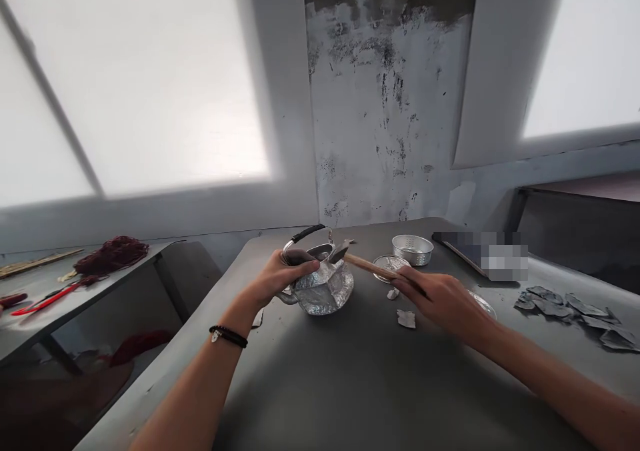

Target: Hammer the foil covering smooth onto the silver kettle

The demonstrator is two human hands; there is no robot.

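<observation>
A silver metal teapot [327, 291] with a crumpled, foil-like faceted surface sits tilted on the grey table. Its arched handle with a black grip [307, 233] stands above the open mouth. My left hand [277, 277] is closed on the teapot at its left side, thumb reaching over the rim; a dark grey piece shows by the thumb, partly hidden. A hammer [373, 266] with a wooden handle is gripped in my right hand [440, 299]. Its metal head is at the right edge of the mouth; I cannot tell whether they touch.
Behind the hammer lie a round foil-covered lid [387, 264] and a perforated metal strainer [413, 249]. Foil scraps [406, 318] are near my right hand, with several larger pieces [583, 314] farther right. A dark flat device [465, 257] lies behind. Dark red yarn [117, 254] is on the left table.
</observation>
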